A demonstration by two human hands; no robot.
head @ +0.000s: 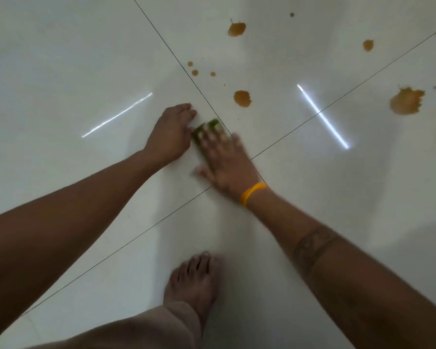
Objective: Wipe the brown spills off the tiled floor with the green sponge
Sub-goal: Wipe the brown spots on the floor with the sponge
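Head view: green sponge (204,137) lies blurred, flattened under right hand (224,162).

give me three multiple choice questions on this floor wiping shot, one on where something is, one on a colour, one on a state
1. Where does the green sponge lie?
A. by the crossing of the tile joints
B. on the large brown spill at far right
C. beside the bare foot

2. What colour is the band on the right wrist?
A. blue
B. yellow-orange
C. black

3. What state are the brown spills on the white tiled floor in?
A. all wiped away
B. covered by a cloth
C. still on the tiles beyond the hands

Answers: 1 A, the sponge sits under the right hand next to the joint crossing, with the left hand beside it. 2 B, the band shows yellow-orange. 3 C, several blotches remain unwiped.
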